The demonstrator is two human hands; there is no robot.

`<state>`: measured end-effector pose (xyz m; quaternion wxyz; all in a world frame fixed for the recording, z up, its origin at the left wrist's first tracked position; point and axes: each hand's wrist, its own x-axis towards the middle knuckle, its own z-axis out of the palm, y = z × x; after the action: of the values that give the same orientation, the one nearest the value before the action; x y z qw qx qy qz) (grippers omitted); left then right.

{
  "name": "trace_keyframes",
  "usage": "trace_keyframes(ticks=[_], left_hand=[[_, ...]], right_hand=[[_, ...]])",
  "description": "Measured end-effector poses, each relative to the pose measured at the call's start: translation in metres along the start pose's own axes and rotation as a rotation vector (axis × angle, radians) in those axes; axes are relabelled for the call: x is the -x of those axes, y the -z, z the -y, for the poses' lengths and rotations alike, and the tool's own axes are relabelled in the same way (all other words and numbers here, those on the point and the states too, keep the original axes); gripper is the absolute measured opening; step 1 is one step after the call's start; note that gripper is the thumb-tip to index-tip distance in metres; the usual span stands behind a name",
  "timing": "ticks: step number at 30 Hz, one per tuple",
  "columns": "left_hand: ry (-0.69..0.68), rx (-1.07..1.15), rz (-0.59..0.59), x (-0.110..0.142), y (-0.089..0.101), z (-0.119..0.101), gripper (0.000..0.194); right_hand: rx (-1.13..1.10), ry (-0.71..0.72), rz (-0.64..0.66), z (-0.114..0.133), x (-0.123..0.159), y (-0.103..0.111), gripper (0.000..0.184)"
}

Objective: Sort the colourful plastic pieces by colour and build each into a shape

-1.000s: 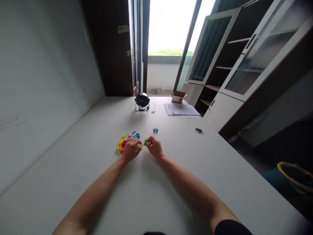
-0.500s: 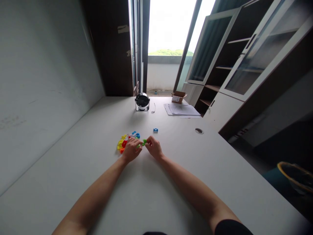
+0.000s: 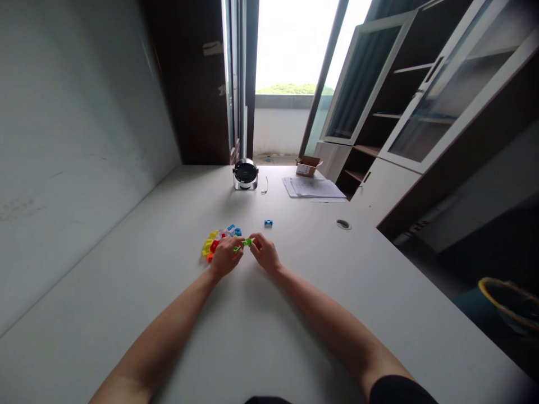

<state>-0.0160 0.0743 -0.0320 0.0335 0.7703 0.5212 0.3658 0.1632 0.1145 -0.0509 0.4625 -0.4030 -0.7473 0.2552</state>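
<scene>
Between my two hands is a small bright green plastic piece (image 3: 247,242), its exact kind too small to make out. My right hand (image 3: 265,253) pinches it from the right with thumb and fingertips. My left hand (image 3: 224,257) is closed at its left end, fingertips bent over it. More green shows beneath the left fingers, partly hidden, and I cannot tell whether it is a separate piece. Just behind my left hand lies a pile of small plastic pieces, among them yellow (image 3: 206,247), red (image 3: 214,246), orange (image 3: 209,258) and blue ones. A single blue piece (image 3: 268,223) lies apart, beyond my right hand.
A small round black fan (image 3: 245,174) stands at the far side of the white table (image 3: 269,325), with a thin cord (image 3: 265,185) beside it. Papers (image 3: 315,188) and an opened cardboard box (image 3: 307,166) are at the back right. A cable hole (image 3: 343,224) sits right of centre.
The hands have shifted very slightly, the left one a little to the left. More of the green between the fingers shows now. The pile and the lone blue piece stay put.
</scene>
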Motion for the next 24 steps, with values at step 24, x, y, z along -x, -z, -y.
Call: trace_keyframes(ticks=[24], left_hand=[[0.020,0.105,-0.065,-0.0016,0.0001,0.0044,0.025]], right_hand=[[-0.023,0.192,0.057,-0.0042,0.0004,-0.0036,0.015]])
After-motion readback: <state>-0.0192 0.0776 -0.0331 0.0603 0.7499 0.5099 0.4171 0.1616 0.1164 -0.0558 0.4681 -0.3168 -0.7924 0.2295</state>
